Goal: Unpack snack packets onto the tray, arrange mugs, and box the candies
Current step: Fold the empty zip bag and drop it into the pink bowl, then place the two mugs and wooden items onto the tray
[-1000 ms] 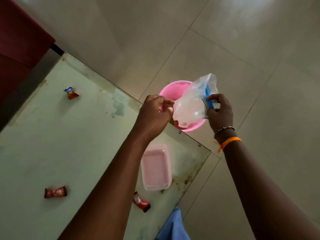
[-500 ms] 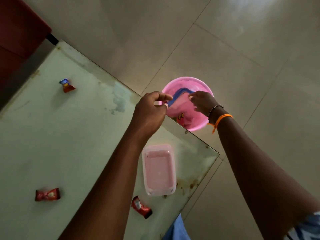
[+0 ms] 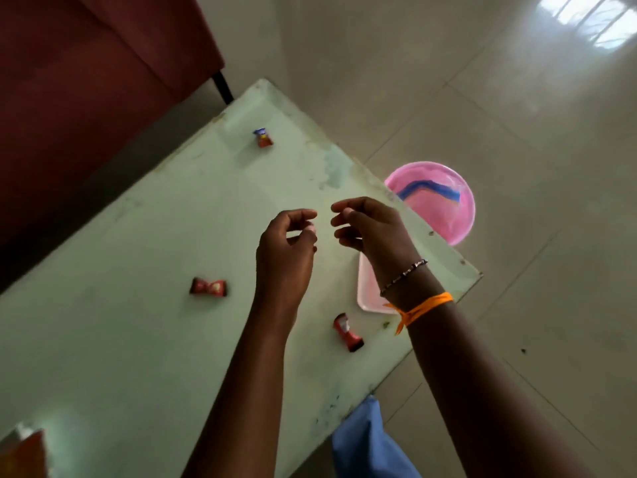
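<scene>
Candies lie loose on the table (image 3: pixel 138 236), well apart: one far (image 3: pixel 263 138), one mid (image 3: pixel 208 287), one (image 3: pixel 347 332) just beside the pink box (image 3: pixel 366 288); box contents hidden by the right hand (image 3: pixel 372 229); left hand (image 3: pixel 286 250) likewise loosely curled, empty, poised above, probably to gather; floor basin (image 3: pixel 462 222) holds clear bag.

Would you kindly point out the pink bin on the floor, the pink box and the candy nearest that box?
pink bin (image 3: pixel 463 215): head view, right inner wall.
pink box (image 3: pixel 367 288): head view, left half.
nearest candy (image 3: pixel 347 332): head view, wrapper's middle.

Pink box (image 3: pixel 366 288) half behind right wrist; orange packet (image 3: pixel 22 455) edge-cropped.
</scene>
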`<state>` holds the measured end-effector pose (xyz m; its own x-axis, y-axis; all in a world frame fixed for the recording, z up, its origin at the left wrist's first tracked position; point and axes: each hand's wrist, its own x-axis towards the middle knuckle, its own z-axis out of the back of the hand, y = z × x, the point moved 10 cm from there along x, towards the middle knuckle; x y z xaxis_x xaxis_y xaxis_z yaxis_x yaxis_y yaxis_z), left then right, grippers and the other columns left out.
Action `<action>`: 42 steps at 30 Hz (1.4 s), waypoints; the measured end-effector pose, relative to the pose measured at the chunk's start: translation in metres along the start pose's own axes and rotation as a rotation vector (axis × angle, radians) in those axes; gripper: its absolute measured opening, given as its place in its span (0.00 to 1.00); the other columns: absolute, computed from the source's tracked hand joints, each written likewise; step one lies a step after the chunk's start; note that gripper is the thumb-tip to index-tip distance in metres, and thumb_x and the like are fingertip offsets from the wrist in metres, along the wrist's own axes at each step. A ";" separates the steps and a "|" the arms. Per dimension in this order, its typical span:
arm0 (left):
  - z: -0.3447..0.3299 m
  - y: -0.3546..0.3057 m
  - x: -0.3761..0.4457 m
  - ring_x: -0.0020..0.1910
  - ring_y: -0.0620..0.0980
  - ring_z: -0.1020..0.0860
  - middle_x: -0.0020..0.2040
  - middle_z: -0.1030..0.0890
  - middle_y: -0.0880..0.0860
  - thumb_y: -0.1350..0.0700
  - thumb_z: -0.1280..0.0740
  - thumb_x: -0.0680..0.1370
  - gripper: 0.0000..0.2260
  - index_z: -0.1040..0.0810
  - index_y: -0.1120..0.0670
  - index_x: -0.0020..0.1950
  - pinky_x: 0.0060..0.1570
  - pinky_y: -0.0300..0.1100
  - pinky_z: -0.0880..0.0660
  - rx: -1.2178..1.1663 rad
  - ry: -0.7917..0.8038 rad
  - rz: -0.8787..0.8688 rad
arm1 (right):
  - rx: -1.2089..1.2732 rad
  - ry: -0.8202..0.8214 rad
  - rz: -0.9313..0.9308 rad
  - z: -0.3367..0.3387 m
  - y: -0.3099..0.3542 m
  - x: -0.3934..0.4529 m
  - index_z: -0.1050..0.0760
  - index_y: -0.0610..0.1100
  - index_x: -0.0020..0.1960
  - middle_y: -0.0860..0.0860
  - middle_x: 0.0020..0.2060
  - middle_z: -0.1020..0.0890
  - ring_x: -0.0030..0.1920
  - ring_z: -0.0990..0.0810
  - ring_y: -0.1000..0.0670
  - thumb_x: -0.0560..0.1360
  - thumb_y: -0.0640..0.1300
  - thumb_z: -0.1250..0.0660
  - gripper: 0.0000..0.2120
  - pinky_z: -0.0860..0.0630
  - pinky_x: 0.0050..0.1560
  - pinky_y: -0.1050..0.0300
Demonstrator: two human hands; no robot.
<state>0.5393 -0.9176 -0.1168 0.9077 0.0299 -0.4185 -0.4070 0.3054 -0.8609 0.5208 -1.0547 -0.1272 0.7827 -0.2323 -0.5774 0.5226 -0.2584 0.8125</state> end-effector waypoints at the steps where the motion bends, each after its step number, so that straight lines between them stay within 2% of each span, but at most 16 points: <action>1: 0.019 0.008 -0.015 0.48 0.49 0.20 0.45 0.21 0.45 0.61 0.38 0.76 0.11 0.22 0.45 0.45 0.48 0.42 0.21 -0.050 -0.037 0.015 | -0.007 0.029 0.003 -0.018 -0.004 -0.016 0.25 0.33 0.53 0.47 0.33 0.25 0.31 0.28 0.52 0.77 0.32 0.45 0.11 0.31 0.34 0.65; 5: 0.097 0.044 -0.084 0.43 0.43 0.20 0.44 0.22 0.44 0.62 0.38 0.77 0.10 0.22 0.47 0.46 0.42 0.35 0.21 -0.179 -0.166 0.074 | -0.047 0.148 -0.005 -0.086 -0.032 -0.090 0.26 0.39 0.47 0.47 0.33 0.25 0.31 0.28 0.53 0.77 0.33 0.44 0.09 0.31 0.34 0.65; 9: 0.182 0.087 -0.167 0.42 0.44 0.21 0.45 0.22 0.49 0.62 0.39 0.77 0.09 0.22 0.51 0.49 0.41 0.34 0.20 -0.308 -0.306 0.121 | -0.128 0.280 -0.013 -0.152 -0.074 -0.173 0.25 0.41 0.45 0.48 0.33 0.24 0.31 0.28 0.53 0.77 0.33 0.43 0.09 0.33 0.33 0.64; 14: 0.280 0.145 -0.271 0.42 0.44 0.20 0.47 0.21 0.52 0.61 0.40 0.78 0.10 0.22 0.47 0.46 0.38 0.36 0.20 -0.436 -0.466 0.159 | -0.254 0.456 -0.008 -0.232 -0.133 -0.283 0.24 0.45 0.41 0.49 0.32 0.24 0.28 0.31 0.55 0.76 0.34 0.42 0.12 0.37 0.26 0.67; 20: 0.384 0.209 -0.377 0.41 0.49 0.19 0.46 0.19 0.56 0.62 0.40 0.78 0.11 0.23 0.49 0.43 0.36 0.40 0.21 -0.569 -0.649 0.202 | -0.386 0.666 -0.024 -0.328 -0.200 -0.399 0.25 0.40 0.44 0.48 0.31 0.25 0.27 0.32 0.54 0.75 0.32 0.42 0.09 0.37 0.22 0.71; 23: 0.430 0.243 -0.420 0.39 0.48 0.20 0.42 0.19 0.55 0.62 0.39 0.77 0.09 0.22 0.51 0.44 0.33 0.37 0.21 -0.610 -0.755 0.239 | -0.419 0.765 -0.019 -0.372 -0.229 -0.443 0.25 0.38 0.45 0.48 0.31 0.25 0.24 0.30 0.58 0.75 0.31 0.43 0.09 0.37 0.22 0.72; 27: 0.476 0.288 -0.457 0.35 0.41 0.20 0.40 0.18 0.51 0.62 0.38 0.76 0.10 0.21 0.49 0.43 0.32 0.35 0.22 -0.678 -0.866 0.281 | -0.487 0.888 -0.025 -0.423 -0.269 -0.481 0.25 0.31 0.49 0.49 0.32 0.25 0.22 0.28 0.63 0.75 0.29 0.44 0.09 0.37 0.22 0.74; 33: 0.556 0.357 -0.480 0.38 0.45 0.21 0.44 0.21 0.52 0.63 0.40 0.77 0.11 0.21 0.48 0.44 0.31 0.33 0.23 -0.724 -0.992 0.380 | -0.561 0.933 -0.061 -0.509 -0.323 -0.504 0.25 0.39 0.42 0.49 0.32 0.25 0.23 0.28 0.64 0.76 0.30 0.43 0.11 0.37 0.22 0.74; 37: 0.618 0.394 -0.485 0.40 0.46 0.22 0.44 0.21 0.51 0.62 0.38 0.77 0.10 0.22 0.48 0.44 0.33 0.33 0.24 -0.741 -1.042 0.427 | -0.627 0.953 -0.061 -0.570 -0.348 -0.514 0.25 0.45 0.38 0.49 0.31 0.25 0.27 0.30 0.58 0.76 0.31 0.43 0.14 0.37 0.23 0.73; 42: 0.692 0.440 -0.501 0.38 0.45 0.22 0.39 0.22 0.51 0.65 0.39 0.76 0.11 0.22 0.50 0.43 0.38 0.35 0.23 -0.822 -1.162 0.429 | -0.727 0.973 -0.052 -0.632 -0.387 -0.537 0.23 0.33 0.48 0.49 0.31 0.25 0.29 0.31 0.56 0.75 0.31 0.43 0.10 0.36 0.23 0.74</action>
<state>-0.0244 -0.1395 -0.0855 0.1170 0.8216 -0.5579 -0.2415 -0.5213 -0.8185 0.1121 -0.2373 -0.0805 0.5187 0.6440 -0.5624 0.3844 0.4119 0.8262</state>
